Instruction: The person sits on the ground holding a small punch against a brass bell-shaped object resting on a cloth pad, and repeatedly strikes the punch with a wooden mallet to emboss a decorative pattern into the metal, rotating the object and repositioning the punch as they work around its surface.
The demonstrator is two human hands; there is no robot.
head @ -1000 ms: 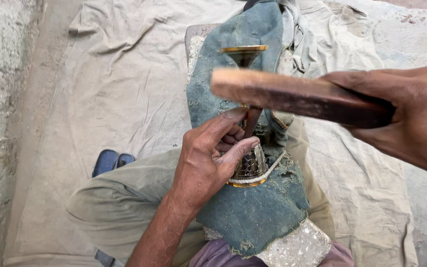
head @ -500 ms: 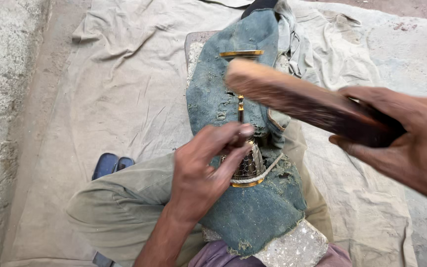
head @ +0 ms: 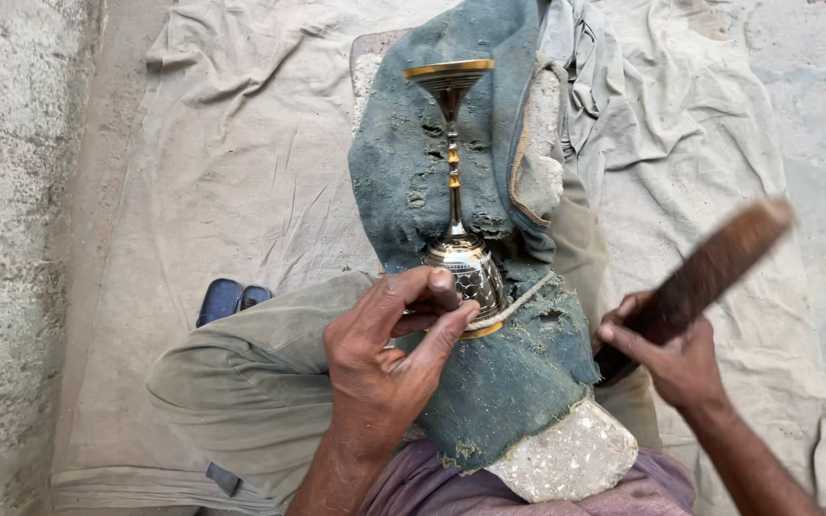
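Two hands: left hand (head: 389, 358) pinching goblet (head: 461, 258); right hand (head: 676, 358) gripping mallet (head: 709, 268).

A floor-level metalworker's workshop, seemingly outdoors or in a bare yard. Rough concrete floor (head: 11, 239) lies left of the hands, overlaid by a dusty canvas ground sheet (head: 241, 162) on which the person sits cross-legged. Between the hands (head: 384, 354), a stone block (head: 566, 459) wrapped in torn blue-green cloth (head: 489, 382) serves as the work support, bearing a brass goblet (head: 456, 191) laid on its side. The right hand (head: 671, 358) grips a worn wooden mallet (head: 709, 272). No desk or furniture appears; hand tools and improvised padding mark a traditional craft setting.
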